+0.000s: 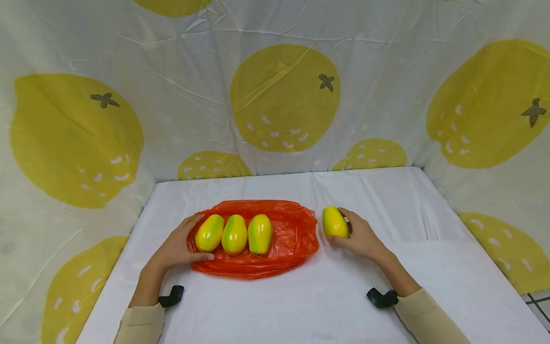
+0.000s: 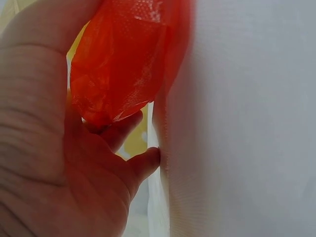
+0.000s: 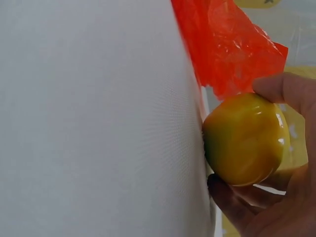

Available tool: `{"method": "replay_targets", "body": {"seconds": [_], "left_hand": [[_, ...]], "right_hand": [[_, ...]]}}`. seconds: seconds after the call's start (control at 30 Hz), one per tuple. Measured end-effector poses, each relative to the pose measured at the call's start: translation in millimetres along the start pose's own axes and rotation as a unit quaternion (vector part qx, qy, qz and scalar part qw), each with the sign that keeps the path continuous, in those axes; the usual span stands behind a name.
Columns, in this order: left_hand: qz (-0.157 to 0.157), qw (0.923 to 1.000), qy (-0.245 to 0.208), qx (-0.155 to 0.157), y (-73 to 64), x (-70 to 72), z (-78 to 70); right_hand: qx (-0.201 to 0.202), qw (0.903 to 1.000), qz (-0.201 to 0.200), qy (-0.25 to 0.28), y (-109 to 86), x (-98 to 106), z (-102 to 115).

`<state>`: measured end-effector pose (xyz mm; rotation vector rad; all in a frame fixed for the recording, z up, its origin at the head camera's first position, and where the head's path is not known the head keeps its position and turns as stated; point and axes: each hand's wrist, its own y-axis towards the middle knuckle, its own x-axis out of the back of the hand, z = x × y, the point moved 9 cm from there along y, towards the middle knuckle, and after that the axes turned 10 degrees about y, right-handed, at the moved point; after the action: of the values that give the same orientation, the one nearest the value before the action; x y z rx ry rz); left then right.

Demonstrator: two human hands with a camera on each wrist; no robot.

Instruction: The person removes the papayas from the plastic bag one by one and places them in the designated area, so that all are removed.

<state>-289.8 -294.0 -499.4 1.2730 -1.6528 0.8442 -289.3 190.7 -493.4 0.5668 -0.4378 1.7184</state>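
A red plastic bag [image 1: 292, 234] is spread on the table, its sides standing up around three glossy, oblong yellow-green fruits, like mangoes or papayas, in a row: a left one [image 1: 210, 233], a middle one [image 1: 235, 235] and a right one [image 1: 259, 234]. My left hand [image 1: 178, 244] grips the left end of the bag, thumb at the front and fingers behind; the left wrist view shows the bunched red plastic [image 2: 123, 64] between them. Just right of the bag, my right hand [image 1: 358, 236] holds a similar yellow-green fruit [image 1: 334, 222] between thumb and fingers, low over the cloth [image 3: 98, 123].
White cloth covers the table [image 1: 275, 310]. Hanging fabric with a lemon print [image 1: 285, 98] walls it in at the back and both sides. A black band piece sits at each wrist, a left one [image 1: 172, 296] and a right one [image 1: 382, 298]. Floor tiles [image 1: 541, 306] show at far right.
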Motion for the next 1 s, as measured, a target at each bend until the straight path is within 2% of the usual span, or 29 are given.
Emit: {"method": "replay_targets", "body": {"seconds": [0.53,0.77,1.0], "left_hand": [[-0.001,1.0000,-0.006,0.000,-1.9,1.1,-1.7],[-0.007,0.9999,0.000,-0.010,-2.0,1.1,-0.3],[-0.003,1.0000,0.000,-0.003,-2.7,0.6,-1.1]], "right_hand": [[-0.003,0.9998,0.020,-0.002,-3.9,0.1,-3.7],[-0.010,0.9994,0.032,0.000,-4.4,-0.7,-4.4],[-0.012,0.9994,0.031,0.006,-5.4,-0.2,-5.0]]}}
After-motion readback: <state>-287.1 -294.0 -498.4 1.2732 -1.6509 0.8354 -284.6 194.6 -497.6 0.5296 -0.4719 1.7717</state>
